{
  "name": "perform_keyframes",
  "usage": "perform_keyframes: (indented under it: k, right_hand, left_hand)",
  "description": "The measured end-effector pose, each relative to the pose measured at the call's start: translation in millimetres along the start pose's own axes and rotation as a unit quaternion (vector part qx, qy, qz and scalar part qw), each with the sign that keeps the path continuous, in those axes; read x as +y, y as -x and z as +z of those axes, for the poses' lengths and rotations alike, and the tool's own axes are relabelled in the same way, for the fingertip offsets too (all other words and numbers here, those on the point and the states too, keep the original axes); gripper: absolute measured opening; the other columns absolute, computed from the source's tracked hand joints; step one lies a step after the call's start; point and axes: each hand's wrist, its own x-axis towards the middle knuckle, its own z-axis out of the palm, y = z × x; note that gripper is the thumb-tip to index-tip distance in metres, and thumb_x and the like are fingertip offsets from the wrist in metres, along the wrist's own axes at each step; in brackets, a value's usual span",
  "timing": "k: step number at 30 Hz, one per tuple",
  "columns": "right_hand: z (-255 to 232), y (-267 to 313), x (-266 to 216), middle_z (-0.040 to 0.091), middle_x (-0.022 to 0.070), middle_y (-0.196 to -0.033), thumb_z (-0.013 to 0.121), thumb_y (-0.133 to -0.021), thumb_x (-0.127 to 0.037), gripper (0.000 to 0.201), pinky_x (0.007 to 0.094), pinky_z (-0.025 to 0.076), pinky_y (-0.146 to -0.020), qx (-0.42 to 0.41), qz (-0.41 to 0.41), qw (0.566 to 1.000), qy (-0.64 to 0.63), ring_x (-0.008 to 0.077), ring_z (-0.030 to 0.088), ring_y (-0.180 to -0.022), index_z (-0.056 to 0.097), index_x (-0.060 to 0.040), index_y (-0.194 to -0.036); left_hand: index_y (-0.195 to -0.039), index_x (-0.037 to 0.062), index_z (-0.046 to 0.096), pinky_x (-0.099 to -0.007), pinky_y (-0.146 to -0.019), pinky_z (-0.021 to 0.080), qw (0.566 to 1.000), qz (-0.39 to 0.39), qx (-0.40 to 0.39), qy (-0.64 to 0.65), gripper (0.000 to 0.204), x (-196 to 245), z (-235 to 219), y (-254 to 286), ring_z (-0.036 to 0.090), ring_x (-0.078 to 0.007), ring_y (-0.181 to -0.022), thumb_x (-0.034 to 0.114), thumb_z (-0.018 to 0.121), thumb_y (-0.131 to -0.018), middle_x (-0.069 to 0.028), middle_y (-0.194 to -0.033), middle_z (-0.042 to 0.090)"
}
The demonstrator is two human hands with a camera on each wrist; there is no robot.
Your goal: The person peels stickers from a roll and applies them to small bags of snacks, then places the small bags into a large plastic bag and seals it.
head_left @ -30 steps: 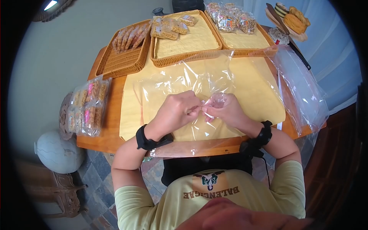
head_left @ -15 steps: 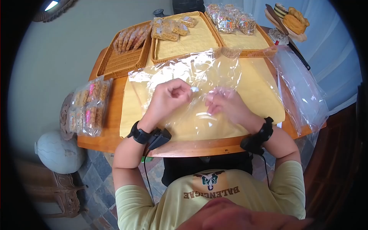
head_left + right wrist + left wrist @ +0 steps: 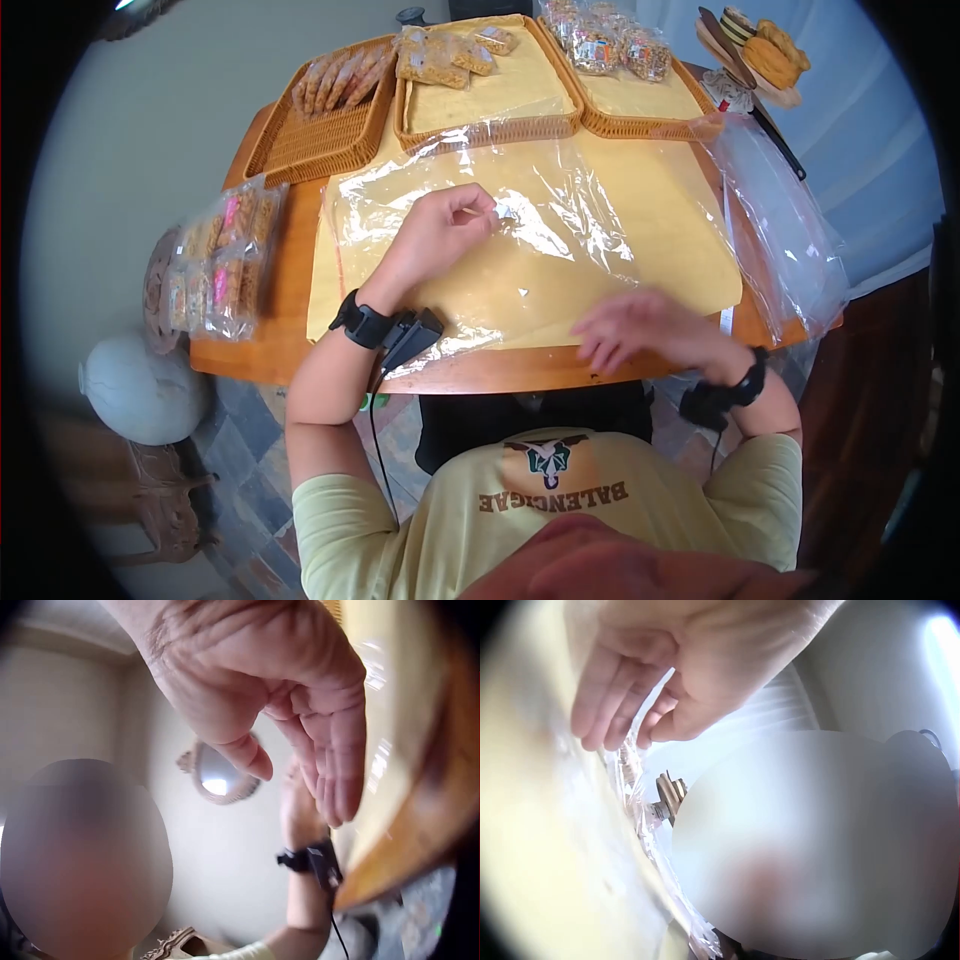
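Note:
A large clear plastic bag (image 3: 560, 225) lies spread and wrinkled over the yellow sheet (image 3: 690, 230), catching bright glare. My left hand (image 3: 445, 230) pinches its film between thumb and fingers, near the bag's middle. In the left wrist view the left hand (image 3: 682, 682) has a raised fold of the clear film (image 3: 651, 701) between thumb and fingertips. Lower right, over the table's front edge, my right hand (image 3: 640, 325) is apart from the bag's raised part. The right wrist view shows this right hand (image 3: 300, 712) with fingers extended, thumb apart and nothing held.
Three wicker baskets line the back: one with reddish packs (image 3: 340, 75), one with yellow snack packs (image 3: 435, 65), one with nut packs (image 3: 645, 55). More packaged snacks (image 3: 225, 260) lie at the left edge. Clear plastic bags (image 3: 785, 230) hang over the right edge.
The hands were together at the film one second ago. My right hand has let go and moved down and right, toward the table edge. My left hand rose slightly and keeps its pinch.

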Motion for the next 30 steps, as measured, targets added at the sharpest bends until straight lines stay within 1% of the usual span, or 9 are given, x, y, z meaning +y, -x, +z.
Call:
perform_keyframes:
  k: [1,4,6,13,19,22,24,27,30]
  right_hand:
    - [10,-5,11,0.056,0.0128,-0.105,0.048,-0.088,-0.019,0.032,0.0281,0.051,-0.07,0.008,0.081,0.997,0.006,0.0186,0.059,-0.088,0.049,-0.0009,-0.114]
    - [13,-7,34,0.05,0.0153,-0.115,0.045,-0.09,-0.02,0.04,0.0298,0.051,-0.073,-0.013,0.075,0.99,-0.121,0.0228,0.057,-0.096,0.038,-0.0014,-0.125]
    - [17,-10,30,0.045,0.0161,-0.122,0.043,-0.09,-0.021,0.046,0.0307,0.051,-0.075,0.038,0.03,0.976,-0.213,0.026,0.054,-0.102,0.028,-0.0023,-0.13]
    - [25,-35,38,0.042,0.0167,-0.125,0.04,-0.092,-0.027,0.043,0.0313,0.05,-0.073,0.059,-0.049,0.966,-0.246,0.0261,0.053,-0.105,0.031,-0.0035,-0.127]
    - [37,-58,36,0.052,0.0103,-0.098,0.042,-0.091,-0.033,0.038,0.0252,0.049,-0.057,0.008,-0.028,0.951,-0.308,0.0179,0.057,-0.077,0.041,-0.0029,-0.113]
    - [24,-73,33,0.051,0.0065,-0.086,0.044,-0.09,-0.03,0.031,0.024,0.047,-0.048,0.005,-0.077,0.955,-0.286,0.0153,0.054,-0.063,0.046,-0.0027,-0.104]
    - [17,-83,26,0.051,0.0047,-0.082,0.047,-0.088,-0.024,0.022,0.0243,0.046,-0.045,0.083,-0.092,0.981,-0.15,0.0157,0.055,-0.06,0.049,-0.0031,-0.096]
    - [18,-86,9,0.055,0.006,-0.085,0.051,-0.086,-0.02,0.017,0.0246,0.048,-0.048,0.144,-0.154,0.962,-0.173,0.0175,0.059,-0.067,0.05,-0.004,-0.092]
    - [16,-87,-1,0.058,0.0083,-0.09,0.052,-0.085,-0.02,0.017,0.0251,0.05,-0.051,0.131,-0.191,0.95,-0.208,0.0197,0.062,-0.076,0.05,-0.0044,-0.091]
  left_hand:
    - [-0.081,0.0002,0.056,-0.022,-0.063,0.045,1.0,0.0,0.001,0.004,0.009,-2,0,0,0.056,-0.0075,-0.069,0.008,0.055,-0.079,-0.0025,-0.072,0.059]
    - [-0.08,0.0004,0.056,-0.0219,-0.06,0.044,1.0,-0.004,-0.006,-0.015,0.009,-7,-3,-1,0.055,-0.0077,-0.067,0.009,0.054,-0.079,-0.0034,-0.072,0.06]
    - [-0.081,0.0025,0.054,-0.0209,-0.063,0.046,0.997,-0.073,-0.032,-0.021,0.008,-9,-7,-6,0.055,-0.0068,-0.07,0.011,0.054,-0.081,-0.0019,-0.076,0.06]
    - [-0.081,0.0023,0.053,-0.0226,-0.065,0.048,0.995,-0.083,-0.039,0.04,0.009,-16,-12,-11,0.058,-0.0097,-0.074,0.011,0.054,-0.081,-0.0046,-0.078,0.06]
    - [-0.081,0.0026,0.054,-0.0226,-0.065,0.049,0.997,-0.066,-0.04,0.03,0.009,-16,-13,-11,0.058,-0.01,-0.073,0.011,0.055,-0.081,-0.0045,-0.079,0.06]
    - [-0.082,0.0024,0.054,-0.0219,-0.063,0.047,0.997,-0.064,-0.028,0.034,0.01,-14,-12,-10,0.058,-0.0093,-0.07,0.012,0.056,-0.081,-0.0038,-0.077,0.06]
    - [-0.082,0.0017,0.055,-0.0209,-0.06,0.046,1.0,0.025,0.003,-0.012,0.01,-10,-10,-8,0.056,-0.0074,-0.066,0.011,0.056,-0.081,-0.0027,-0.073,0.059]
    - [-0.08,0.0021,0.056,-0.0255,-0.053,0.044,0.984,0.083,0.101,-0.122,0.008,15,-2,5,0.056,-0.0122,-0.057,0.01,0.057,-0.077,-0.0063,-0.064,0.058]
    - [-0.078,0.0033,0.056,-0.0296,-0.052,0.046,0.949,0.217,0.15,-0.173,0.005,18,6,8,0.058,-0.0221,-0.057,0.005,0.057,-0.074,-0.01,-0.066,0.058]
